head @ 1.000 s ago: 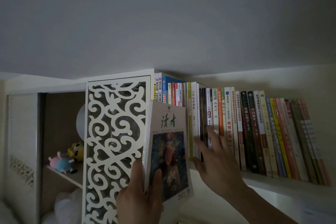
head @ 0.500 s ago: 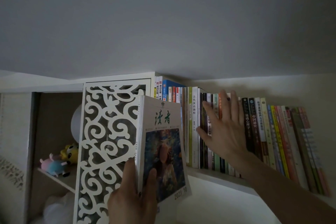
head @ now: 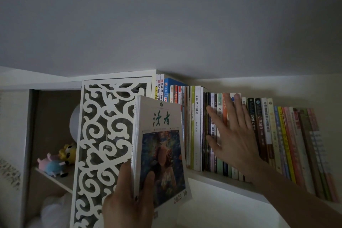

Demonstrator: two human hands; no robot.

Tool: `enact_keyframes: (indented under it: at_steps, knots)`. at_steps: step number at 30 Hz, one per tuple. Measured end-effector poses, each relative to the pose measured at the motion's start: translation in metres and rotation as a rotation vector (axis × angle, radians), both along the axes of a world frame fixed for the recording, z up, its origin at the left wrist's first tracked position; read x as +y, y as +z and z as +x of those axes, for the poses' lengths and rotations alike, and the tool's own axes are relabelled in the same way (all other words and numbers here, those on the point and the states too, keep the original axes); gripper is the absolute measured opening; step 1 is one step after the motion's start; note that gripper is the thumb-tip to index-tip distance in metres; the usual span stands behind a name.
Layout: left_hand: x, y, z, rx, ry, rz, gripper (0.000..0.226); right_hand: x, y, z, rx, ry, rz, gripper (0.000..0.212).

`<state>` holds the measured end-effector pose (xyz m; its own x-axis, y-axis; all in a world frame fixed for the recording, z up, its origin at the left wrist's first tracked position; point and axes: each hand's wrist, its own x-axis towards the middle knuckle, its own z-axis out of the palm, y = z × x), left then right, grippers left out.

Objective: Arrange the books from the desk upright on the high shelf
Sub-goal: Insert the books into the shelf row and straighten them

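Left hand (head: 127, 203) grips white "读者" magazines (head: 159, 146) dated "2023 10"; right hand (head: 233, 135), fingers straight, presses upright shelved book spines (head: 198, 126), one reading "古代汉语教程".

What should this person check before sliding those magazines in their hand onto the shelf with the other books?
1. Firm hold on the magazines: ok. The left hand grips their lower edge, thumb on the front cover.
2. Magazines upright: ok, roughly vertical, spines to the left.
3. Row of books braced: ok. The right hand presses flat against the spines.
4. Gap open for the magazines: not ok. No clear slot shows between the standing books.
5. Books at the far right upright: not ok, they lean.
6. Depth of the shelf behind the books: cannot tell.
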<state>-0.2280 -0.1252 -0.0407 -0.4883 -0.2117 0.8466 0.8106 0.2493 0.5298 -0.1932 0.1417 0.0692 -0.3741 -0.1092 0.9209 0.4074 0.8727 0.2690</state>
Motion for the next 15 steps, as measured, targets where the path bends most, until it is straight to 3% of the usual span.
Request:
enact_keyframes:
  at_steps: [15]
  knots:
    - [0.026,0.015,0.012,0.064,-0.055,-0.067,0.036,-0.003,-0.001,0.001,-0.009,0.032,-0.04,0.102]
